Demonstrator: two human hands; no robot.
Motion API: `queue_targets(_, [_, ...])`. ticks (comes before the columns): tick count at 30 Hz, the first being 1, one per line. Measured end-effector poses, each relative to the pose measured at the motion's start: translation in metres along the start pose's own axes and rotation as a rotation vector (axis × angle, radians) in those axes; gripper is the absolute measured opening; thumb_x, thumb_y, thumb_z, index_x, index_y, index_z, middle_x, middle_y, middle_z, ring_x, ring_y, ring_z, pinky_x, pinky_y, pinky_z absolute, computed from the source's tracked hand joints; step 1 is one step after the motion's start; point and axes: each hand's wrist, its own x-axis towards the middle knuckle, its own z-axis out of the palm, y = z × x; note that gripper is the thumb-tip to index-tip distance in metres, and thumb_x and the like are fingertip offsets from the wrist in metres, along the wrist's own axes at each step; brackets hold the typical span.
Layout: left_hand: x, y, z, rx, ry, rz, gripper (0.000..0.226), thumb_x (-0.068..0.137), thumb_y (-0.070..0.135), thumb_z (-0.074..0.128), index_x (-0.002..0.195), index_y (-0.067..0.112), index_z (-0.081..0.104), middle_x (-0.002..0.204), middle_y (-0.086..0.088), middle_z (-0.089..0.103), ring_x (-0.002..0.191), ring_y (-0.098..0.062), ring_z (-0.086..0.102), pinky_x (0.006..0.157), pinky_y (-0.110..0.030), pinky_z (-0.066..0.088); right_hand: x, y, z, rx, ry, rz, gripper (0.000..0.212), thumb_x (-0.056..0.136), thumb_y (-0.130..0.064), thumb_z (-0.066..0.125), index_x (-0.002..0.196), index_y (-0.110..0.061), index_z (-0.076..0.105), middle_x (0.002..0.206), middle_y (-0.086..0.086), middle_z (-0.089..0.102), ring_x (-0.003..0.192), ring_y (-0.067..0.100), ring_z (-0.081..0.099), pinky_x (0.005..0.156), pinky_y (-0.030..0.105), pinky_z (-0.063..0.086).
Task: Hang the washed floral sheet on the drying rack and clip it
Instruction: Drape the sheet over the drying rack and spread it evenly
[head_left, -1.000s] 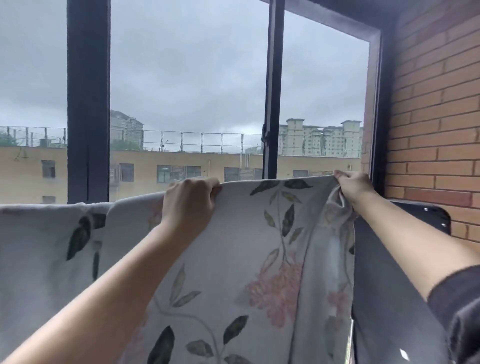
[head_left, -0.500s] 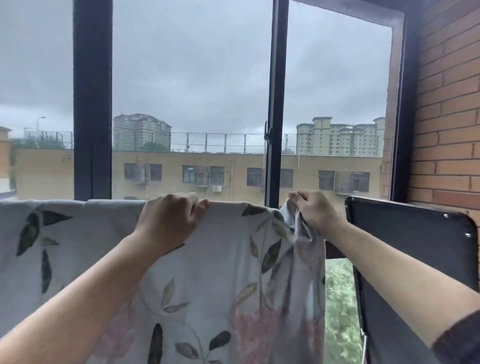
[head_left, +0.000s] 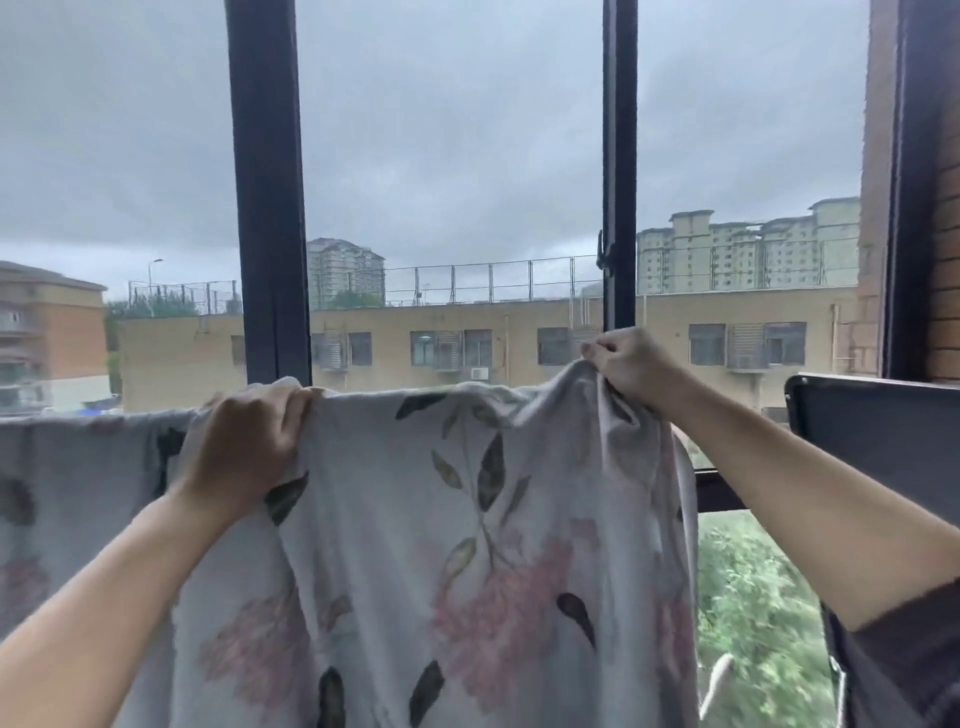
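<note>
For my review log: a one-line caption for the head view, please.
Left hand and right hand grip the floral sheet by its top edge before a window.

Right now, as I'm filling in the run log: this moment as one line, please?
left grip: holds floral sheet top edge | right grip: pinches its bunched right corner | clips: none visible
</note>
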Motion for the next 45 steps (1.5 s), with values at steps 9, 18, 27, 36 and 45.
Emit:
queue_targets(9, [-0.006,-0.02,-0.006,0.093,0.082,-0.038,0.033,0.095,0.02,0.045,0.069,0.007,0.059,0.058,-0.015,0.062,0.053,-0.036,0.056,0.059,-0.037,0.033,-0.039,-0.007,0.01,-0.564,-0.028,0.099,0.055,0.101,-0.048,0.02,0.115,-0.015,0.062,0.122,0.011,0.057,0.112,0.028,0.054,0.094,0.039,0.04])
queue_targets(18, [-0.013,-0.075,-0.015,0.085,0.055,0.05,0.046,0.093,0.036,0.023,0.068,0.01,0.051,0.056,-0.012,0.058,0.049,-0.032,0.054,0.054,-0.037,0.042,-0.046,-0.042,0.08,-0.712,0.241,-0.273,0.059,0.099,-0.047,0.018,0.047,-0.02,0.029,0.045,-0.006,0.033,0.045,0.017,0.04,0.059,0.029,0.036])
queue_targets(27, [-0.021,-0.136,-0.034,0.156,0.118,-0.12,0.041,0.086,0.028,0.027,0.061,0.008,0.051,0.061,-0.022,0.06,0.056,-0.038,0.057,0.064,-0.042,0.044,-0.042,-0.044,0.102,-0.754,0.469,-0.44,0.054,0.096,-0.041,0.028,0.045,-0.023,0.029,0.039,-0.01,0.023,0.034,0.015,0.025,0.046,0.017,0.011])
queue_targets(36, [-0.022,-0.155,-0.042,0.224,0.076,-0.251,0.052,0.084,0.032,0.026,0.066,-0.002,0.061,0.07,-0.034,0.061,0.072,-0.047,0.057,0.068,-0.045,0.044,-0.04,-0.034,0.098,-0.691,0.502,-0.409,0.063,0.092,-0.042,0.025,0.048,-0.012,0.06,0.041,0.007,0.049,0.037,0.022,0.041,0.049,0.023,0.027])
queue_targets(45, [-0.023,-0.141,-0.039,0.156,0.093,-0.21,0.047,0.088,0.027,0.032,0.065,-0.001,0.063,0.067,-0.027,0.064,0.064,-0.039,0.058,0.07,-0.042,0.046,-0.05,-0.145,0.195,-0.669,0.352,-0.573,0.058,0.098,-0.043,0.021,0.071,-0.016,0.065,0.059,0.003,0.059,0.051,0.023,0.057,0.051,0.026,0.034])
